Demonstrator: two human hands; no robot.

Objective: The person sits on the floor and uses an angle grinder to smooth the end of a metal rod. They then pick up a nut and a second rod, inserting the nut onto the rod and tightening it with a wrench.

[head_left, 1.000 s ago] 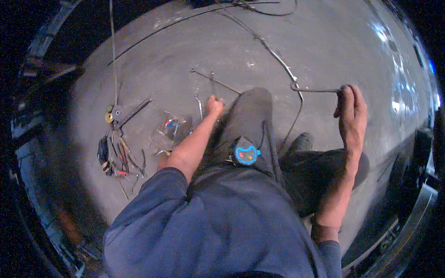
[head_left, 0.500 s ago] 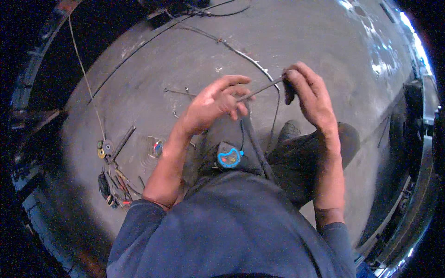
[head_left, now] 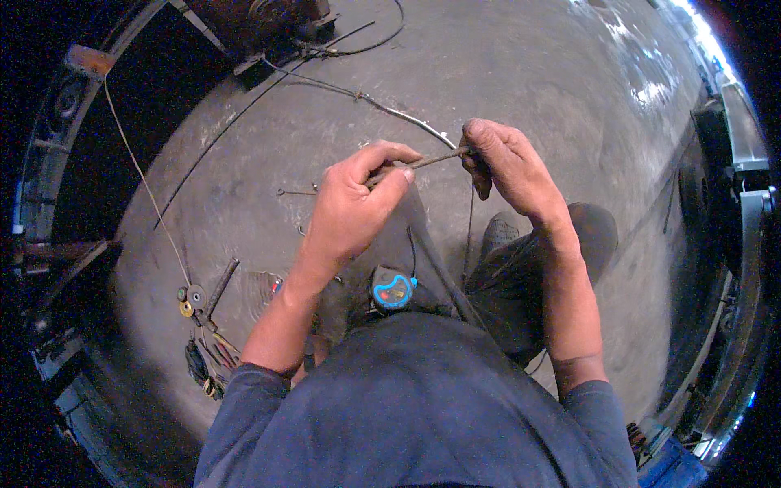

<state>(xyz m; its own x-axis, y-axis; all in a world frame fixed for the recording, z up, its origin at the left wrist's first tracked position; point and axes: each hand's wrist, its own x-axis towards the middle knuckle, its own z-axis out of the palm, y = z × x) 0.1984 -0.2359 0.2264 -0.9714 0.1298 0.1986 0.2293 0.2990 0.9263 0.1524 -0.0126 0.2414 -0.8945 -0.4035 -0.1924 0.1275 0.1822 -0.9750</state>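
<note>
In front of my body, a thin, straight, brownish-grey rod (head_left: pixel 437 159) runs between my two hands, its right end slightly higher. My left hand (head_left: pixel 350 199) pinches it between thumb and fingers; the rod's left end is hidden in that hand. My right hand (head_left: pixel 514 169) grips the other end with thumb and dark-smudged fingertips. Below them, by my thigh, sits a small dark rounded case with a bright blue rim (head_left: pixel 393 290). Partly behind my left hand, a slim wrench (head_left: pixel 294 193) lies on the floor.
A long cable with a silvery stretch (head_left: pixel 411 119) crosses the concrete floor beyond my hands. Dark machinery (head_left: pixel 277 24) stands at the far left. Pliers-like tools (head_left: pixel 215 358), discs (head_left: pixel 189 302) and a dark bar (head_left: pixel 221 286) lie left, beside a taut cord (head_left: pixel 146 179).
My left hand, its fingers loosely spread before, has closed on the rod. Both hands have shifted a little left in the picture, and the whole view has tilted slightly.
</note>
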